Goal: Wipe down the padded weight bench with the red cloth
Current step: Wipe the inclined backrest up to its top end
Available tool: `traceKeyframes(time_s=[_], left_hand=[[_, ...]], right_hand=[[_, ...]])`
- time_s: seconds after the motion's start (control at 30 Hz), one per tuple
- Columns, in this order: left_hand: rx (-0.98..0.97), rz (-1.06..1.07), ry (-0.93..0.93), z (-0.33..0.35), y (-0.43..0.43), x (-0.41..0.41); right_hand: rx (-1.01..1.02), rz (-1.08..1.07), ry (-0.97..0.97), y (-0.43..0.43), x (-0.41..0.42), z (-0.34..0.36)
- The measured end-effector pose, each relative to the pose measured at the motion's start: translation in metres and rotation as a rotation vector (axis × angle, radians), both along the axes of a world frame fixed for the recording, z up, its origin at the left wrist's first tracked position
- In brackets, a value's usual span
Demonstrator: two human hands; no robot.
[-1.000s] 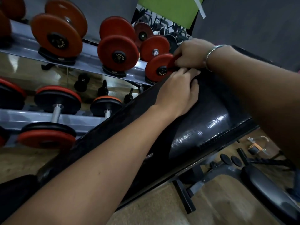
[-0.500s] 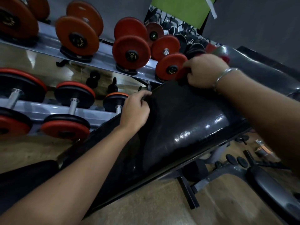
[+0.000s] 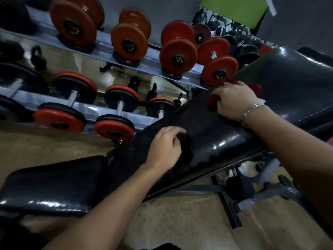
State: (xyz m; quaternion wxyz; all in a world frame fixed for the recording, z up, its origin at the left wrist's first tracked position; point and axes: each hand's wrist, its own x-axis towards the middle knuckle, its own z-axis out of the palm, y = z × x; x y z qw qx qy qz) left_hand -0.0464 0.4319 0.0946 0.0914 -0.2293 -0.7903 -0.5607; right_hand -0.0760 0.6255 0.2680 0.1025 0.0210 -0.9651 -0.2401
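The black padded weight bench slants from lower left to upper right, with its flat seat pad at the lower left. My right hand, with a silver bracelet on the wrist, grips the bunched red cloth against the backrest's far edge. Most of the cloth is hidden under that hand. My left hand rests on the lower part of the backrest with fingers bent and nothing in it.
A two-tier rack of red and black dumbbells runs along the far side of the bench, close to its edge. Small black kettlebells stand behind the rack. The bench's metal frame and another black pad sit on the floor at right.
Both hands have slid down the backrest toward me: the right one drags the red cloth from the top edge, and the left one has moved further down the pad, apart from the right.
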Motion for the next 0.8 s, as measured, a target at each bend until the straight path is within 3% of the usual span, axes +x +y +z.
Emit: traceKeyframes(time_s=[0.17,0.33,0.53,0.67,0.73,0.8], left_hand=[[-0.028,-0.017,-0.042,-0.038,-0.037,0.051],[-0.073,-0.02,-0.177,-0.065,-0.081,0.083],[0.14,0.134,-0.534,-0.078,-0.135,0.096],[0.617,0.144,-1.036,-0.078,-0.175,0.098],[0.789,0.138,-1.111,-0.078,-0.198,0.101],[0.801,0.164,-1.066,-0.077,-0.22,0.105]], right_hand=[[-0.145,-0.042,-0.091,-0.034,0.007,-0.017],[-0.425,-0.075,-0.188,-0.08,0.023,-0.046],[-1.366,-0.064,-0.119,-0.156,0.061,-0.125],[-2.048,-0.175,-0.263,-0.217,0.088,-0.18],[-2.269,-0.269,-0.347,-0.245,0.098,-0.205],[-2.383,-0.381,-0.383,-0.269,0.104,-0.224]])
